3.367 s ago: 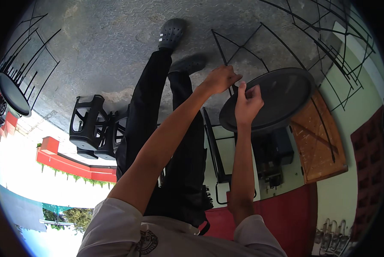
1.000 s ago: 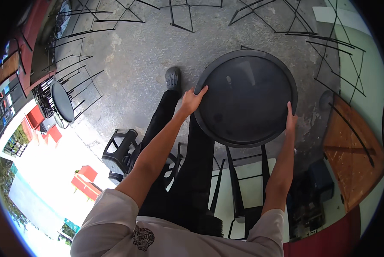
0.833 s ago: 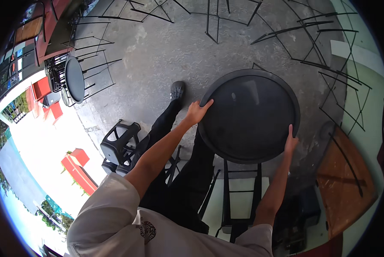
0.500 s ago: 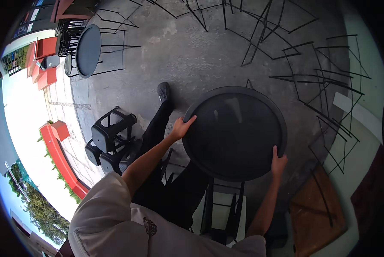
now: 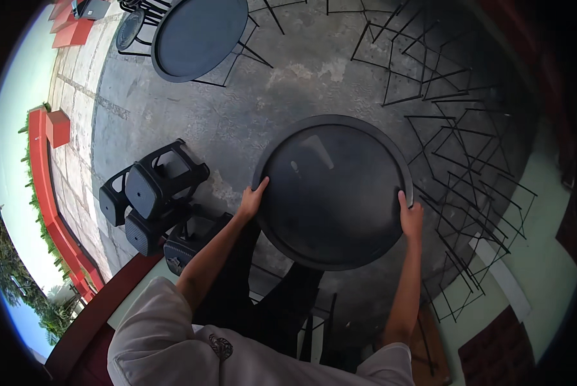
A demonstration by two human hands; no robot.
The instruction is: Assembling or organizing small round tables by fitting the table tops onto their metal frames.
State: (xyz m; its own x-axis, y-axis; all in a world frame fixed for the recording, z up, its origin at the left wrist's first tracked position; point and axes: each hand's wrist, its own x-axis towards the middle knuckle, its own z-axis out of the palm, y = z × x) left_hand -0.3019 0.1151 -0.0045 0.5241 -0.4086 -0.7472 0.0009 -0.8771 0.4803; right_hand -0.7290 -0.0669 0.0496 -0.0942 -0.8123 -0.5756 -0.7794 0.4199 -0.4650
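A large round black tabletop (image 5: 333, 199) with a raised rim is held out in front of my body, its upper face toward me. My left hand (image 5: 253, 201) grips its left rim, thumb over the edge and fingers underneath, out of sight. On the right rim my right hand (image 5: 412, 217) holds it the same way, thumb up along the edge. Whatever lies below the tabletop is hidden. A similar round table (image 5: 201, 38) stands on thin black wire legs at the upper left.
Black plastic stools (image 5: 156, 186) cluster at my left. Several black wire leg frames (image 5: 430, 77) stand on the concrete floor at the right, close to the pale wall (image 5: 520, 270). A brown wooden panel (image 5: 430, 341) is low on the right. A red planter (image 5: 50, 186) lies outside.
My view has turned, and the other round table now looks larger and nearer. The held tabletop sits slightly further left and higher in view. Both hands have kept their grip.
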